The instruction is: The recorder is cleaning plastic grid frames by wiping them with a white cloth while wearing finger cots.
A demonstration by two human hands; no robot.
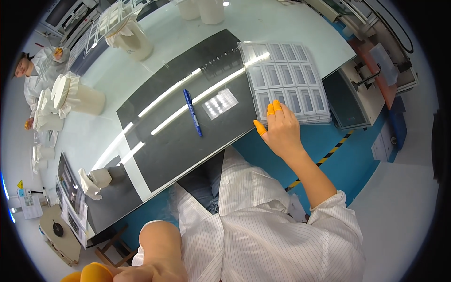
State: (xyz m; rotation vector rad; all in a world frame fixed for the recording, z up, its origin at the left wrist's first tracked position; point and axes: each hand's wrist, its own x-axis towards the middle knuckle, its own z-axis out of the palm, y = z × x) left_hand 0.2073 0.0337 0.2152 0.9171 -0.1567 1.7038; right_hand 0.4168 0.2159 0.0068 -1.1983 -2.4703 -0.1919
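On black mat (188, 141): blue pen (193, 113)

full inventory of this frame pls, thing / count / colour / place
tray stack: one stack, clear, compartmented, far right of the mat
mat: 1, black, glossy, centre of the table
pen: 1, blue, mid-mat
small blister sheet: 1, clear, right of the pen
table: 1, pale
wrapped containers: several, white, left and far edges of the table
machine: 1, grey-white, right of the table
floor: blue, with a yellow-black stripe
another person: 1, white coat, far left
right hand: orange finger cots, fingertips on the near edge of the tray stack
left hand: orange cot, bottom edge, partly cut off
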